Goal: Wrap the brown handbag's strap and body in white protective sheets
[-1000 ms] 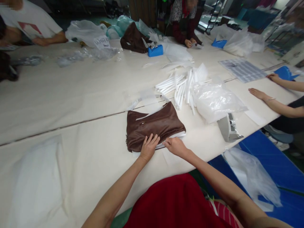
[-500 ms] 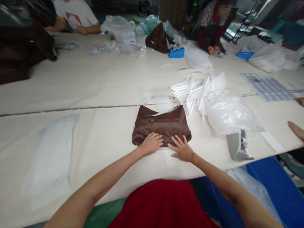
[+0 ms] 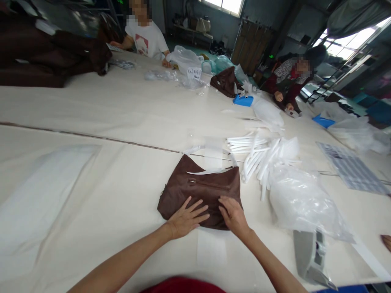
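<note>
A brown leather handbag (image 3: 180,179) lies flat on the pale table, its zipped pocket facing up. My left hand (image 3: 187,219) rests on its lower middle with fingers spread flat. On the lower right part lies my right hand (image 3: 234,215), fingers bent and touching the leather, with nothing visible in them. A white strip (image 3: 204,172) runs along the bag's top opening. The handle (image 3: 195,149) beyond it is wrapped in white. White paper (image 3: 210,249) shows under the bag's near edge.
White foam sticks (image 3: 253,152) and a clear plastic bag (image 3: 305,199) lie to the right, near a grey tape dispenser (image 3: 310,254). A translucent sheet (image 3: 45,195) is at left. Brown bags (image 3: 45,57) pile up far left. Two people work across the table.
The view has tilted up and turned. My left hand's fingers have spread apart on the handbag, while my right hand's fingers have drawn in and bent.
</note>
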`<state>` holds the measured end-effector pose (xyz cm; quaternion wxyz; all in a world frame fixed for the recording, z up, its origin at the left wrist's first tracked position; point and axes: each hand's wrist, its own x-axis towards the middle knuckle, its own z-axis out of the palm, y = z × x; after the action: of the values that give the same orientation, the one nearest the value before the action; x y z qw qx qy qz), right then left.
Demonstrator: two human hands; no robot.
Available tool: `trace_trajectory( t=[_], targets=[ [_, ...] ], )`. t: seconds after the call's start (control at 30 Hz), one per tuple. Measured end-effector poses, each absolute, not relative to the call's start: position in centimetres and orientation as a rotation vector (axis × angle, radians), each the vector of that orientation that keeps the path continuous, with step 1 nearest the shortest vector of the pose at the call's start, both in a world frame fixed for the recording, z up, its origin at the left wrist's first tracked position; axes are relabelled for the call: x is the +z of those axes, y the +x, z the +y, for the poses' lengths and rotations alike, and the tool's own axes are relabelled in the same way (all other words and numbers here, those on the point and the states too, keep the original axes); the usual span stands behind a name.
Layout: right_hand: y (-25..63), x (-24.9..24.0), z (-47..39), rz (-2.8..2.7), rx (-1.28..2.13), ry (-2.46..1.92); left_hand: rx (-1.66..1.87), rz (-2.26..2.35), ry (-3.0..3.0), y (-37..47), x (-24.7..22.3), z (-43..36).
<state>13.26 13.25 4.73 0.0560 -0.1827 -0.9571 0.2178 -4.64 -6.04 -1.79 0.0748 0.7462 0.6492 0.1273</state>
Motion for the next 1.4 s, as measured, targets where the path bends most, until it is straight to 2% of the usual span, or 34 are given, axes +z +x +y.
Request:
trace_trajectory(
  t=[0.1, 0.27, 0.37, 0.53, 0.73, 0.8, 0.9, 1.0, 1.1, 1.2, 1.4],
  targets=[
    [7.5, 5.7, 17.0, -2.792, 0.619, -0.638, 0.406, 1.960, 2.226, -4.7, -2.0, -6.2],
    [-1.7, 5.2, 23.2, -2.581, 0.931, -1.268, 0.470, 1.984, 2.242, -4.5, -2.4, -6.4],
    [-5.0, 4.0, 25.6, -2.508, 1.036, -1.404, 0.487, 1.994, 2.233, -4.3, -2.5, -6.6],
    [-7.3, 2.8, 27.0, -2.386, 1.322, -1.355, 0.505, 1.970, 2.214, -4.2, -2.7, -6.8],
    [-4.4, 6.1, 24.7, -2.315, 1.567, -1.014, 0.501, 1.969, 2.185, -4.0, -2.6, -6.6],
    [-1.4, 7.1, 22.6, -2.393, 1.504, -0.841, 0.481, 1.950, 2.159, -4.0, -2.3, -6.3],
    [4.2, 7.0, 19.0, -2.727, 1.149, -0.463, 0.475, 1.941, 2.129, -4.0, -2.0, -6.0],
    [9.0, 5.1, 16.1, -3.053, 0.680, -0.025, 0.498, 1.959, 2.137, -4.1, -2.2, -5.8],
    [11.5, 2.8, 14.7, -3.130, 0.406, 0.121, 0.532, 1.952, 2.218, -4.2, -2.4, -5.7],
    [11.9, 1.9, 14.4, -3.180, 0.335, 0.121, 0.600, 1.966, 2.292, -4.4, -2.5, -5.9],
    [11.7, 2.5, 14.9, -3.287, 0.423, 0.133, 0.945, 1.939, 2.250, -4.8, -2.7, -6.9]
  ],
)
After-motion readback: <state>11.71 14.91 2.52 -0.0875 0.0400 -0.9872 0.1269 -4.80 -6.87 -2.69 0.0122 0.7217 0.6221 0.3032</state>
